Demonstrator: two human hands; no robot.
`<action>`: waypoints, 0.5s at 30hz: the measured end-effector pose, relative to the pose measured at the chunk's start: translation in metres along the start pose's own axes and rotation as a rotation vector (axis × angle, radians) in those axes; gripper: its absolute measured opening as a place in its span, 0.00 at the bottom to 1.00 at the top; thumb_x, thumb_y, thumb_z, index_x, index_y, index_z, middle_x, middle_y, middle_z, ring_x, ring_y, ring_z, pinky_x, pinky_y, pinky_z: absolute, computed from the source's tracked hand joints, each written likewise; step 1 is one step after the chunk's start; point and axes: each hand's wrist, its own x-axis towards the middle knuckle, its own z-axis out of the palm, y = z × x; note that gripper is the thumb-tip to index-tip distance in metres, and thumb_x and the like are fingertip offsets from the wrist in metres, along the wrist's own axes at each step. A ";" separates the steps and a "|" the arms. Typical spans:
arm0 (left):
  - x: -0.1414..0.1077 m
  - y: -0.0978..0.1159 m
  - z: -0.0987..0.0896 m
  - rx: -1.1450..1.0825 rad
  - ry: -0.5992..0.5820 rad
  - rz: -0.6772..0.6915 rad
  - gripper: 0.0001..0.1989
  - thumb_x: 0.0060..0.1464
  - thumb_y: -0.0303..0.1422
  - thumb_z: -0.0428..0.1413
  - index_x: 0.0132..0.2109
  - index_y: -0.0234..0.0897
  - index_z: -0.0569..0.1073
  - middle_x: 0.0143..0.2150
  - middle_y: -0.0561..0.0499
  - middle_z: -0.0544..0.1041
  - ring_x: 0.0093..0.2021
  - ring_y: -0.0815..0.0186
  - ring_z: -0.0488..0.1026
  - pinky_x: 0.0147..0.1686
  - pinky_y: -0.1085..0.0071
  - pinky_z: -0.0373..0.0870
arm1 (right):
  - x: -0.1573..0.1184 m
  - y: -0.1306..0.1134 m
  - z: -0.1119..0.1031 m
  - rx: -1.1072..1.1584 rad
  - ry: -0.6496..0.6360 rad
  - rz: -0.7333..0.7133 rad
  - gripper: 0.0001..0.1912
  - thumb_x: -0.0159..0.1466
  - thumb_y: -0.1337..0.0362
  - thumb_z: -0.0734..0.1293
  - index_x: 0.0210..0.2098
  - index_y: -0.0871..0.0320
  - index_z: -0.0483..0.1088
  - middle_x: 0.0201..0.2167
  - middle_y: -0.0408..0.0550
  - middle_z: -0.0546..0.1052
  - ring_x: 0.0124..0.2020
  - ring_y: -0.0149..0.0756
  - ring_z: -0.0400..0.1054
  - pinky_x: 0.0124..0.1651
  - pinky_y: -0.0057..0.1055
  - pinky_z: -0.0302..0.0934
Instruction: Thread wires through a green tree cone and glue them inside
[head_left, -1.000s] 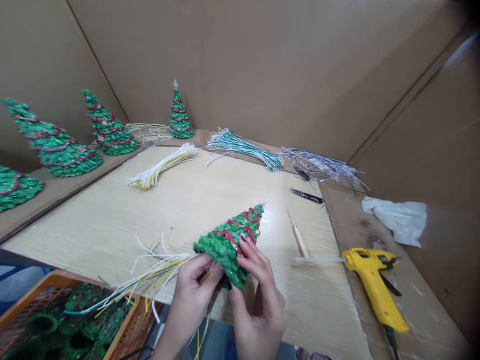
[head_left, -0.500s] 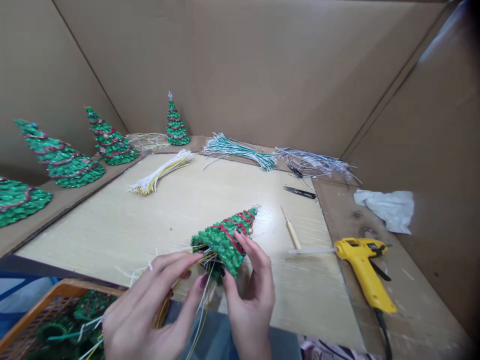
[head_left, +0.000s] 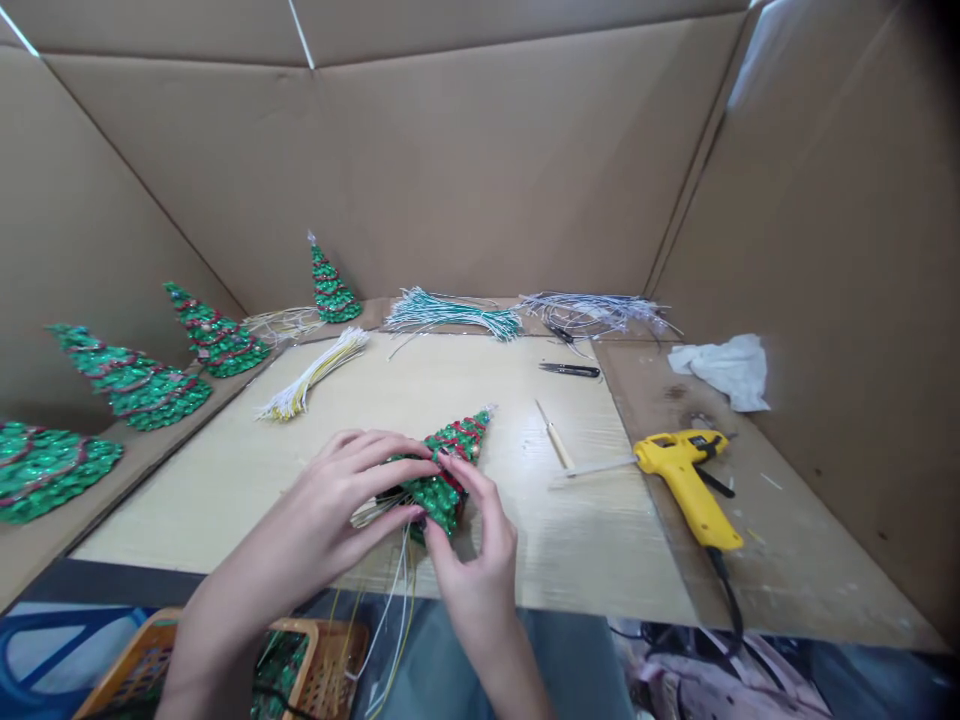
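Left hand (head_left: 341,480) has just moved up from the loose wires and now curls over the green glittery cone-shaped tree (head_left: 459,440), right hand (head_left: 472,560) pinching its other side. Both hold it over the pale wooden counter (head_left: 592,540), white-and-yellow wires (head_left: 397,600) dangling below.

Glittery green craft tree (head_left: 439,487), glossy yellow plastic glue gun (head_left: 681,480) (smooth), matt brown cardboard walls (head_left: 480,170) w/ plain finish.

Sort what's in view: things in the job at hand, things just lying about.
Job at hand: green glitter Christmas tree, left hand, right hand, white and yellow wires.
Lying about: yellow glue gun, black thread snips, wooden-handled awl, crumpled white rag.
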 end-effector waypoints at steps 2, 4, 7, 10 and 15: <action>0.001 -0.002 -0.001 -0.033 -0.033 -0.006 0.17 0.66 0.38 0.54 0.60 0.48 0.71 0.57 0.49 0.75 0.58 0.59 0.69 0.55 0.62 0.67 | 0.000 -0.001 -0.001 -0.004 -0.012 -0.010 0.32 0.60 0.76 0.67 0.60 0.48 0.65 0.56 0.46 0.76 0.59 0.38 0.70 0.63 0.40 0.65; 0.001 -0.002 -0.003 -0.033 -0.049 -0.005 0.17 0.66 0.38 0.54 0.60 0.49 0.72 0.56 0.48 0.74 0.57 0.58 0.69 0.55 0.62 0.68 | 0.001 -0.001 -0.001 -0.007 -0.015 -0.018 0.32 0.60 0.76 0.67 0.61 0.49 0.64 0.56 0.47 0.76 0.59 0.39 0.69 0.63 0.41 0.65; 0.003 -0.002 -0.004 -0.037 -0.044 0.017 0.16 0.65 0.37 0.55 0.59 0.50 0.74 0.55 0.47 0.75 0.56 0.58 0.70 0.55 0.62 0.69 | 0.001 0.000 -0.002 -0.008 -0.022 -0.020 0.31 0.60 0.75 0.67 0.61 0.49 0.64 0.57 0.48 0.75 0.59 0.39 0.69 0.63 0.42 0.65; 0.005 -0.004 -0.005 -0.070 -0.041 0.041 0.16 0.65 0.35 0.55 0.58 0.49 0.74 0.54 0.46 0.75 0.55 0.58 0.71 0.54 0.63 0.70 | 0.002 0.000 -0.001 -0.008 -0.024 -0.018 0.31 0.61 0.74 0.67 0.61 0.49 0.64 0.57 0.48 0.75 0.59 0.39 0.69 0.63 0.42 0.65; 0.007 -0.007 -0.005 -0.154 -0.059 0.034 0.11 0.65 0.33 0.55 0.53 0.45 0.76 0.54 0.47 0.74 0.54 0.62 0.72 0.53 0.67 0.71 | 0.002 0.001 -0.001 -0.002 -0.017 -0.029 0.30 0.61 0.73 0.67 0.61 0.49 0.64 0.57 0.48 0.75 0.59 0.40 0.69 0.63 0.43 0.66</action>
